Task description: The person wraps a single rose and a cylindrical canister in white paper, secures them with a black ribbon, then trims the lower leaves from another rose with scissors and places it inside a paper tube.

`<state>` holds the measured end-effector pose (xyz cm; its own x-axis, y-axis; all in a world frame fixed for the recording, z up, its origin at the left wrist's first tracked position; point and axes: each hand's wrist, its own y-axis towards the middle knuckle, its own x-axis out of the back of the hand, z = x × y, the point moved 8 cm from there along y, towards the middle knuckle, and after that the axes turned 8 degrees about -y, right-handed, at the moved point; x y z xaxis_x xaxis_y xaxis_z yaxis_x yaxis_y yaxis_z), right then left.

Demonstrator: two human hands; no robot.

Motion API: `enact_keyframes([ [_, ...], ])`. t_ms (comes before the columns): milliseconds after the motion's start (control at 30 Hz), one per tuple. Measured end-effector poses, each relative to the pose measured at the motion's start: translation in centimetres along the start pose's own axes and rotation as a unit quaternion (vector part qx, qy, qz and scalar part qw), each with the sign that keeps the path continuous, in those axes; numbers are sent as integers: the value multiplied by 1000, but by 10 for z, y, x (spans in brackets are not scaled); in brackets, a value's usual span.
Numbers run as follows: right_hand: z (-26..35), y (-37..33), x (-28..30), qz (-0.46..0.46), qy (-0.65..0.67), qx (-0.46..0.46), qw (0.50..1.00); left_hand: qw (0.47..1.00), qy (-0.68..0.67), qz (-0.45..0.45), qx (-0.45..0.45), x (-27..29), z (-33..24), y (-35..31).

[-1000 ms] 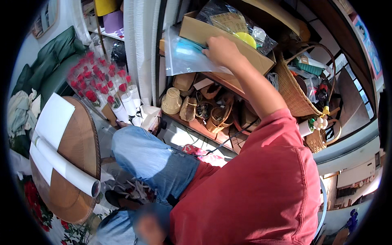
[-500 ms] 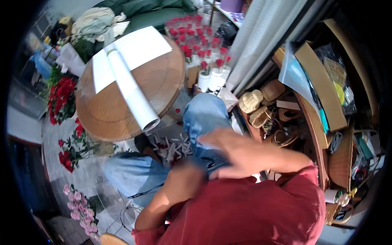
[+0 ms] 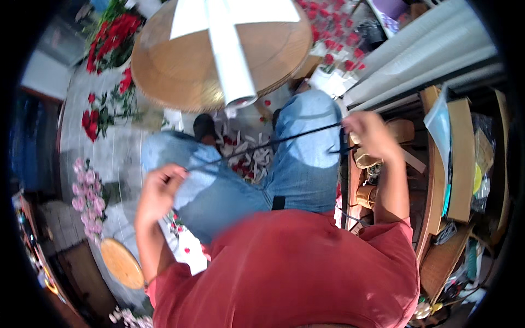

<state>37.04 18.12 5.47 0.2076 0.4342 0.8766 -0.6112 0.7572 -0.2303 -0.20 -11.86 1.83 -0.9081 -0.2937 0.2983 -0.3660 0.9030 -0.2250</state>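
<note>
A thin black cord [image 3: 267, 145] stretches above my thighs, rising a little from left to right. My left hand [image 3: 164, 183], over the left thigh, pinches one end between thumb and fingers. Beyond the right knee, my right hand [image 3: 367, 131] is closed on the other part, and a dark loop hangs below it; its fingers are slightly blurred. A small black rectangular piece [image 3: 279, 203] lies at my lap, by the hem of my red shirt. What kind of cord this is, I cannot make out.
A round brown table [image 3: 180, 71] ahead bears white sheets and a white paper roll [image 3: 232, 65] jutting over its near edge. Red roses [image 3: 112, 41] and pink roses [image 3: 87, 197] lie at left. Shelving with baskets [image 3: 366, 197] stands right; a wooden stool [image 3: 121, 263] is at lower left.
My hands, close together over my lap before, have spread apart sideways with the black cord drawn out between them. The view has tilted down, so the table sits higher.
</note>
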Motion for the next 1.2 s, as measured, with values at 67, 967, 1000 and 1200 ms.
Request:
enact_keyframes([
  [67, -24, -1, 29, -64, -97, -43, 992, 999, -3, -34, 40, 40, 20, -4],
  [967, 141, 51, -143, 7, -175, 270, 947, 972, 220, 60, -57, -113, 2, 75],
  [1000, 139, 57, -158, 117, -184, 242, 946, 969, 232, 83, -21, -123, 18, 86],
  [1200, 119, 78, -156, 214, 41, 260, 941, 981, -127, 108, 98, -115, 54, 100],
])
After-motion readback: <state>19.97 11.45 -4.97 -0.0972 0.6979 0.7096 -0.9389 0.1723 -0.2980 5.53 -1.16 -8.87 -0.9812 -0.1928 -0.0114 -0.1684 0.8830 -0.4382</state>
